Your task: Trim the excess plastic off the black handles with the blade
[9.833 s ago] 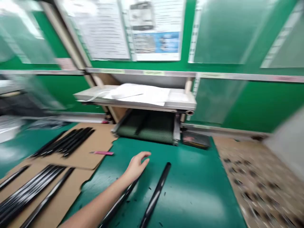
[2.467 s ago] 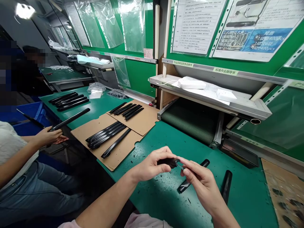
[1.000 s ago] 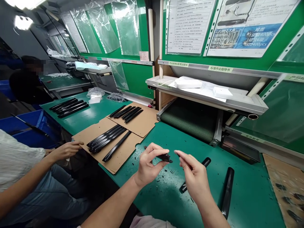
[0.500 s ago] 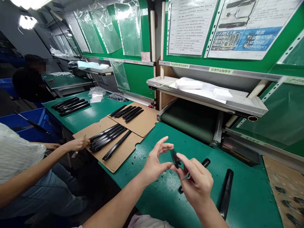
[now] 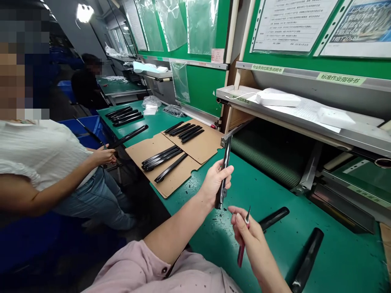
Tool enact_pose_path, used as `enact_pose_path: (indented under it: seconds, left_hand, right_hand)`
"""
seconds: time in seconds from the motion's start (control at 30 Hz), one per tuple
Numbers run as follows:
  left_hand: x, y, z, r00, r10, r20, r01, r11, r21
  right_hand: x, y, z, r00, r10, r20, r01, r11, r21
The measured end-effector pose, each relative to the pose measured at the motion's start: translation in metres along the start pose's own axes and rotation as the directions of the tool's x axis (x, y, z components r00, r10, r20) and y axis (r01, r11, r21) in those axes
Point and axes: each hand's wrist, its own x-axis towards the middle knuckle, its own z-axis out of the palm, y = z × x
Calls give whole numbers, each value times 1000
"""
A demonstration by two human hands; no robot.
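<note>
My left hand (image 5: 215, 181) is closed around a long black plastic strip (image 5: 224, 171), which it holds almost upright above the green bench (image 5: 269, 195). My right hand (image 5: 249, 236) grips a small pink-handled knife (image 5: 243, 240), blade tip pointing up, just below and right of the strip. Two more black strips (image 5: 273, 218) (image 5: 307, 260) lie on the bench to my right.
Cardboard sheets (image 5: 183, 156) at the left carry several black strips. A conveyor belt (image 5: 269, 156) runs under a shelf (image 5: 305, 118) at the back. A seated co-worker (image 5: 42, 162) at the left holds a black strip (image 5: 128, 136); blue bins (image 5: 88, 128) stand behind. Black shavings litter the bench.
My left hand has turned the black strip upright and lifted it. My right hand has drawn back with the knife. The camera has swung left, and the co-worker now holds a strip.
</note>
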Motion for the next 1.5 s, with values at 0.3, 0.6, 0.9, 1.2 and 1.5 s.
enact_pose_path:
  seconds: [0.3, 0.6, 0.9, 1.2, 1.5]
  left_hand:
    - [-8, 1, -1, 999, 30, -24, -29, 999, 34]
    - [-16, 1, 5, 1000, 26, -17, -24, 994, 110]
    - [-17, -3, 5, 998, -11, -67, 11, 1000, -8]
    - [-17, -6, 9, 994, 28, -107, -35, 998, -61]
    - [-12, -6, 5, 995, 36, -96, -45, 995, -88]
  right_hand:
    - [-19, 33, 29, 993, 117, 34, -122, 954, 275]
    - [21, -19, 4, 836, -530, 142, 418, 449, -790]
    - [26, -14, 9, 766, -625, 153, 458, 362, -812]
    - [25, -14, 10, 768, -634, 89, 449, 435, -781]
    - [15, -6, 5, 727, -661, 187, 584, 452, -674]
